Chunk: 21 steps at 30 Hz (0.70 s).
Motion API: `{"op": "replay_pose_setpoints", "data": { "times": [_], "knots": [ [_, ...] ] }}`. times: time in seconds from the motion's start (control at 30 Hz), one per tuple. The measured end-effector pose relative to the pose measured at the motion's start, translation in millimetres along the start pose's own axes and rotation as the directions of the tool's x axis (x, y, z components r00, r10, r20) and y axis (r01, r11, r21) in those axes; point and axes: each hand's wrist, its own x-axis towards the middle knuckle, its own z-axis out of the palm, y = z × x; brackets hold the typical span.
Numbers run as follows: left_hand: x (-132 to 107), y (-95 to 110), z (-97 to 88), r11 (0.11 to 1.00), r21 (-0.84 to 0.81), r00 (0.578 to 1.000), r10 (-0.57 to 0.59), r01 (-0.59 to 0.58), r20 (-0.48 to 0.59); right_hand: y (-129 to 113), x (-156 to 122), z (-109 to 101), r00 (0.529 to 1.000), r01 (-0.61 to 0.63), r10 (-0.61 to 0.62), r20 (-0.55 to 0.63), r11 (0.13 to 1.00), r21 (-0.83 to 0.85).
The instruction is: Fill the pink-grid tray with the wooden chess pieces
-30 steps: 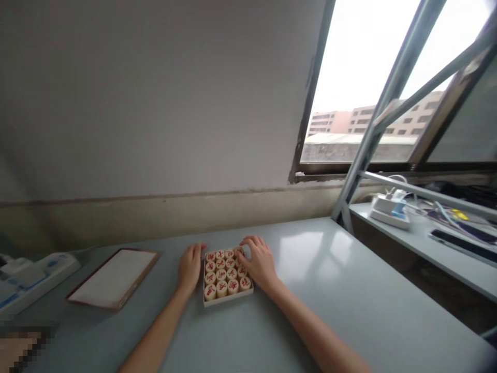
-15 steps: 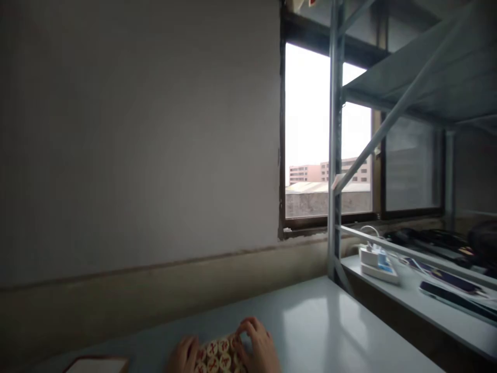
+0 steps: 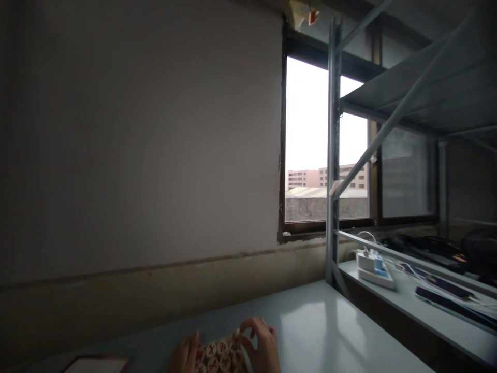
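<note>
At the bottom edge of the view a small box of round pale game pieces with red characters (image 3: 219,355) lies on the grey table (image 3: 322,331). My left hand (image 3: 185,355) rests against the box's left side, fingers laid along it. My right hand (image 3: 262,344) curls over the box's right far corner, its fingertips bent down onto a piece there. Both hands are cut off by the frame's lower edge.
A flat board's corner (image 3: 97,362) shows at the bottom left. A wall stands behind the table. At the right a metal shelf rack (image 3: 334,155) before a window holds a white power strip (image 3: 375,267) and a dark phone (image 3: 438,295).
The view has tilted up toward the wall and window, so the box and hands have dropped to the bottom edge. The hands keep their places at the box.
</note>
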Motion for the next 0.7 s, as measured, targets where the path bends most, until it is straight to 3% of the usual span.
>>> {"op": "replay_pose_setpoints", "data": {
  "times": [0.07,0.17,0.3,0.43,0.6,0.7],
  "knots": [
    [1,5,-1.0,0.999,-0.032,0.999,-0.033,0.032,-0.023,3,4,-13,0.996,-0.051,0.053,-0.067,0.998,0.032],
    [1,11,1.5,0.994,-0.052,0.994,-0.094,0.091,-0.049,23,12,-26,0.988,-0.154,0.156,-0.010,0.983,0.104],
    [2,11,5.6,0.996,-0.071,0.998,-0.052,0.051,-0.018,63,21,-29,0.970,-0.238,0.222,0.099,0.949,0.206],
    [-3,12,3.4,0.994,-0.099,0.999,-0.035,0.035,0.004,84,25,-31,0.964,-0.265,0.260,0.055,0.952,0.156],
    [-10,24,-2.8,0.991,-0.135,1.000,-0.026,0.023,-0.017,55,23,-44,0.964,-0.198,0.207,-0.164,0.978,0.068],
    [-9,26,-4.2,0.992,-0.124,0.998,-0.016,0.009,-0.055,22,19,-48,0.977,-0.079,0.086,-0.193,0.996,0.046]
  ]
}}
